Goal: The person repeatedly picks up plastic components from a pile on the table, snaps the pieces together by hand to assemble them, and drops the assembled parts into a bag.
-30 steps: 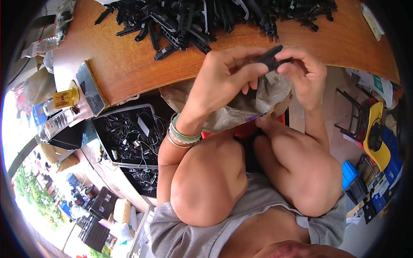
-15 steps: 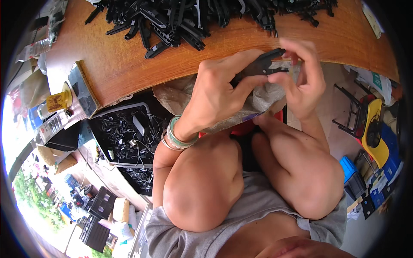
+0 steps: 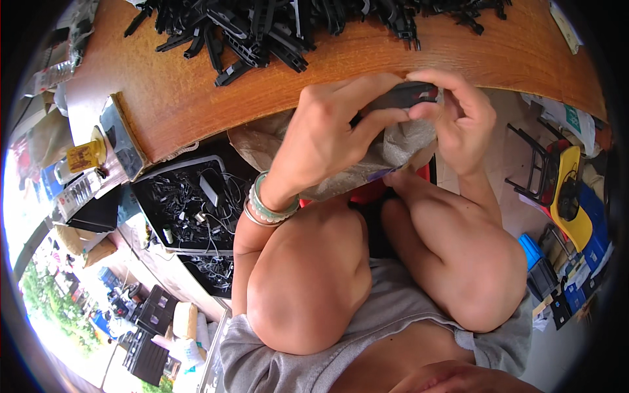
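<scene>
Both my hands hold one long black plastic clip-like part [image 3: 403,96] between them, just off the near edge of the table. My left hand [image 3: 334,128], with bangles on the wrist, grips its left end between thumb and fingers. At its right end my right hand [image 3: 462,121] pinches it with thumb and forefinger. Fingers cover both ends of the part. Under my hands hangs a crinkled beige sack [image 3: 327,187] over my lap. Beyond them, a heap of similar black parts [image 3: 262,33] lies on the wooden table [image 3: 354,65].
Left of my knees stands a black bin [image 3: 147,216] full of small dark parts and cables. A dark flat box [image 3: 124,137] and a yellow-labelled container [image 3: 85,156] sit at the table's left end. To the right is a yellow-topped stool [image 3: 569,196].
The two pieces of the black part, spread apart with a toothed edge showing, are now close together. My right fingers have come down and inward onto it.
</scene>
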The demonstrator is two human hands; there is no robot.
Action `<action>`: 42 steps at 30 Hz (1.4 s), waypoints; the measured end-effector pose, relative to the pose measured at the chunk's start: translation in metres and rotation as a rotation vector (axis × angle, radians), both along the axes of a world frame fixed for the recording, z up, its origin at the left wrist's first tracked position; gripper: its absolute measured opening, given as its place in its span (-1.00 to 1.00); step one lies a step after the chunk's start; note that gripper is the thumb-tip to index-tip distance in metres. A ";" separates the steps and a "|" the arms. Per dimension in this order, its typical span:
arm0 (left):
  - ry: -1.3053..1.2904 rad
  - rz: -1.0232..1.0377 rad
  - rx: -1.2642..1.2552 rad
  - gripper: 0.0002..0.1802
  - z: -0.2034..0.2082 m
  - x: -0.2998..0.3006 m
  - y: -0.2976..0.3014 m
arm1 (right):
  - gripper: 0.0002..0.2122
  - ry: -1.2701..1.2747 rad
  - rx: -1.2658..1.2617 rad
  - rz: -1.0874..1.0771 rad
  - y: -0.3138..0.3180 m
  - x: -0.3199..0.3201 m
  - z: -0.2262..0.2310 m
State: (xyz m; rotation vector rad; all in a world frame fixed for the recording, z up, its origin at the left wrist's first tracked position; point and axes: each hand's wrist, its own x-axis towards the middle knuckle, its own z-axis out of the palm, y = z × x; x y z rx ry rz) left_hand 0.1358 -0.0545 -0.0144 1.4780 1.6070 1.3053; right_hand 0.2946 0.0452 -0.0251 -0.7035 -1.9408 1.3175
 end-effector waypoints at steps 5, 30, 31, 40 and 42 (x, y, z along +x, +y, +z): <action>0.161 -0.081 0.159 -0.74 -0.005 -0.018 0.013 | -0.81 0.008 0.078 0.261 0.025 0.007 -0.002; -0.891 0.180 0.024 -0.70 0.004 0.002 0.027 | -0.84 0.245 -0.413 0.114 0.013 0.008 0.016; -0.962 0.197 -0.035 -0.70 0.004 0.001 0.025 | -0.84 0.227 -0.466 0.186 0.010 0.010 0.019; -1.222 0.183 -0.165 -0.80 -0.012 0.007 0.022 | -0.87 0.028 -0.054 0.090 0.002 -0.003 0.019; -1.227 0.128 -0.218 -0.76 -0.011 0.005 0.020 | -0.87 0.067 0.078 0.088 0.007 -0.004 0.012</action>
